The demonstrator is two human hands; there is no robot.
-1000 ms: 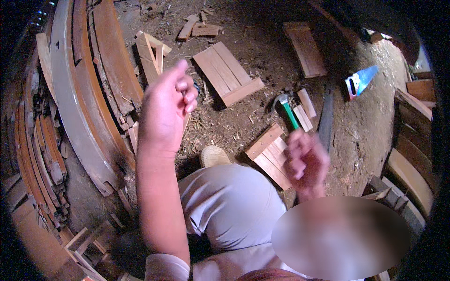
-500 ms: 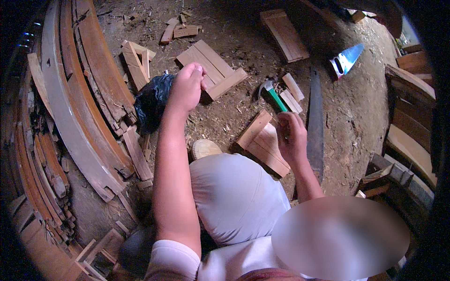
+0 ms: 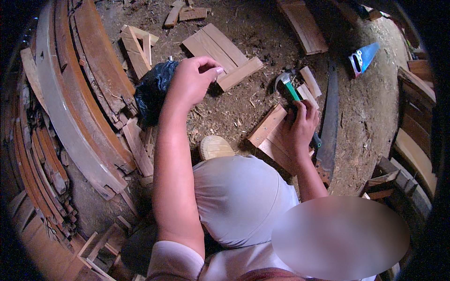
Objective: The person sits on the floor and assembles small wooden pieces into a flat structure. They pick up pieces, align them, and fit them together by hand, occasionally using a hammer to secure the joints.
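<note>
My left hand (image 3: pixel 193 84) hovers near a black plastic bag (image 3: pixel 154 91), its thumb and forefinger brought together in a pinch; what they hold, if anything, is too small to make out. Beyond the fingertips lies a panel of joined boards (image 3: pixel 218 44) with a crosspiece along its near edge. On the right, my right hand (image 3: pixel 302 126) has its fingers curled over the green handle of a claw hammer (image 3: pixel 291 90), which lies on the ground. Below that hand is a smaller wooden piece (image 3: pixel 268 125) with a crosspiece, partly covered by the hand and wrist.
A long saw blade (image 3: pixel 329 117) lies right of my right hand, with a handsaw (image 3: pixel 363 58) farther off. Small offcuts (image 3: pixel 309 82) sit beside the hammer. Long planks (image 3: pixel 86 107) are stacked at left, a board (image 3: pixel 302 25) lies at the back, and timber (image 3: pixel 412 145) stands at right.
The whole view has shifted, so ground objects appear farther right and slightly higher. My left thumb and forefinger reach farther forward. My right fingers have come over the hammer handle.
</note>
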